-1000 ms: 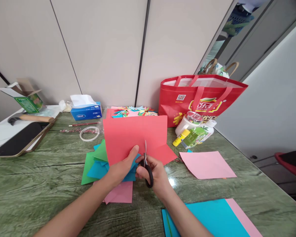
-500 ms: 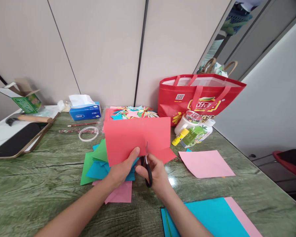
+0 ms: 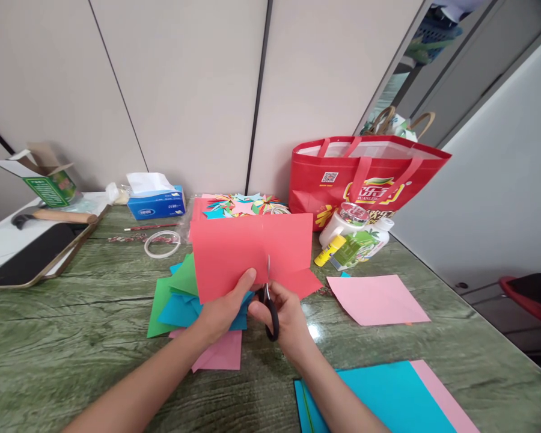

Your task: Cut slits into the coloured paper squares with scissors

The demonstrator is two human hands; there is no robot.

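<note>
A sheet of red paper (image 3: 228,255) is held up over the table, with a cut running up from its lower edge. My left hand (image 3: 228,307) grips its lower edge, thumb on the near face and fingers hidden behind. Black-handled scissors (image 3: 273,322) are in my right hand (image 3: 286,316), its fingers around the handles. Their blades point upward into the red paper, just right of my left thumb. Beneath the hands lies a pile of green, blue and pink paper (image 3: 180,310).
A pink sheet (image 3: 379,299) and blue paper (image 3: 388,391) lie to the right. Behind stand a red bag (image 3: 315,162), a yellow glue stick (image 3: 329,251) and a tissue box (image 3: 155,205). A tape roll (image 3: 162,255) and a hammer (image 3: 65,216) are on the left.
The scissor blades have closed slightly in the red paper, with the handles shifting a little. Both hands stay in nearly the same place.
</note>
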